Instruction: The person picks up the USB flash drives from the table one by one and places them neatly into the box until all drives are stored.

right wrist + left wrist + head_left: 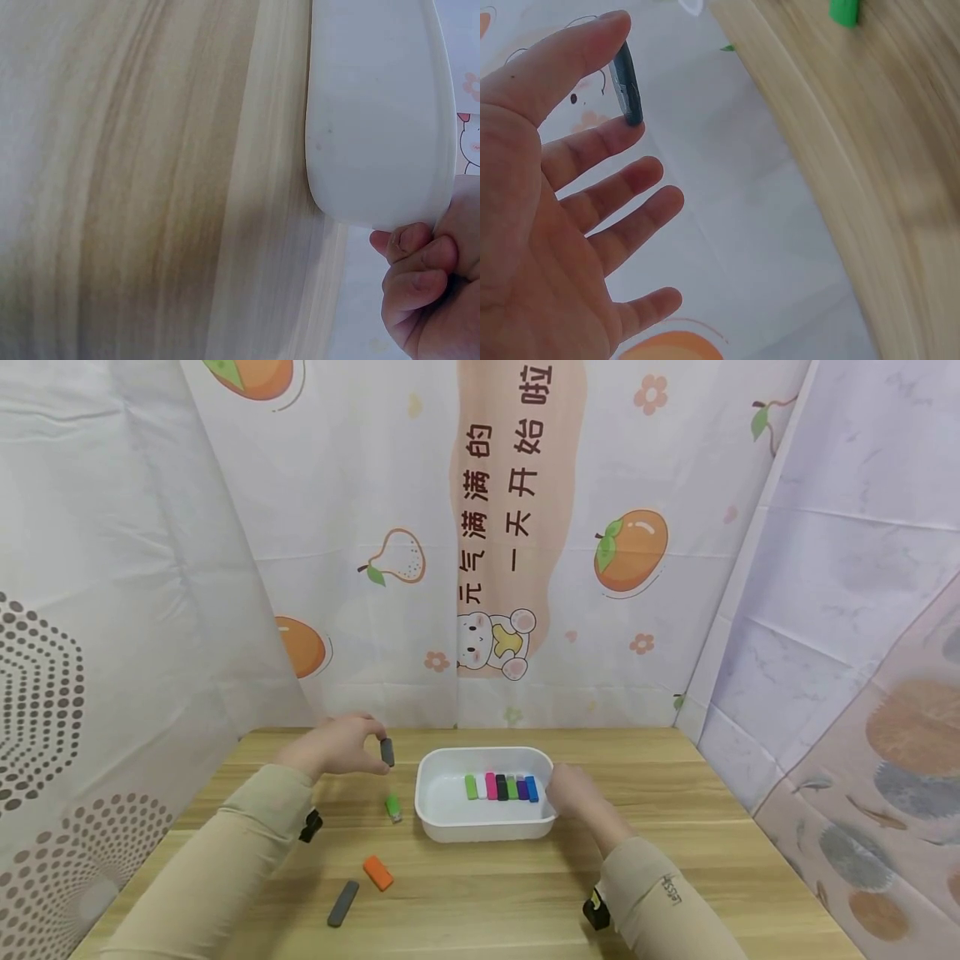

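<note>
My left hand [339, 746] pinches a dark grey USB flash drive [387, 752] between thumb and index fingertip, above the table left of a white plastic box [480, 833]. In the left wrist view the other fingers of that hand are spread apart. At the box's right end, my right hand [576, 792] holds the rim, with curled fingers [424, 281] against the outer wall in the right wrist view. Inside the box, several flash drives lie side by side in a row, among them a pink one [491, 786], a black one [502, 787] and a blue one [531, 789].
On the wooden table [465, 910], left of the box, lies a green flash drive [393, 807] with its metal plug showing. Nearer the front are an orange flash drive [378, 872] and a long grey one [343, 903]. A printed curtain [375, 635] hangs behind the table.
</note>
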Motion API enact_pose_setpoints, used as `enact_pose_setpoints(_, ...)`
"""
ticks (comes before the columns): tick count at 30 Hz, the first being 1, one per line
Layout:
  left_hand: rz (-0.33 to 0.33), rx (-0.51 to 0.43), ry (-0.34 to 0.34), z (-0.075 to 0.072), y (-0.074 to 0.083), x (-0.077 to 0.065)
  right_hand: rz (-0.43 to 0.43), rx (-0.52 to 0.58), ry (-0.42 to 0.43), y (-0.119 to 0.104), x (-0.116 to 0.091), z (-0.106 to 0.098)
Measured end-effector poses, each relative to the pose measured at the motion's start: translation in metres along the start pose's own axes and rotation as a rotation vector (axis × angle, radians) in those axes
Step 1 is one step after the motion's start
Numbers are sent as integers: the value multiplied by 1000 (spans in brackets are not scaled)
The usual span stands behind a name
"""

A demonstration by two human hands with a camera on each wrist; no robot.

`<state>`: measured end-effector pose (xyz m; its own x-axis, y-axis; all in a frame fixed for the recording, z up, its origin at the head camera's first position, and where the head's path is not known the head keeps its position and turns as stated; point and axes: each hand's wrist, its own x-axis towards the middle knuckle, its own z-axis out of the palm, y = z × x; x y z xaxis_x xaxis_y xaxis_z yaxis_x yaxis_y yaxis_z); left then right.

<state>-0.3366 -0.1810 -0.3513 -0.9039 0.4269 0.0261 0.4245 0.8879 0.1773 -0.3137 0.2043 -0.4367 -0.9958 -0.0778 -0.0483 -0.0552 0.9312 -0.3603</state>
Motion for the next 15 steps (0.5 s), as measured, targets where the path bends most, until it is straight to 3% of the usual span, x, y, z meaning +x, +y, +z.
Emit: enact_pose_setpoints(15, 7, -21, -30, 16, 25, 21, 9, 26, 4, 2, 0, 2)
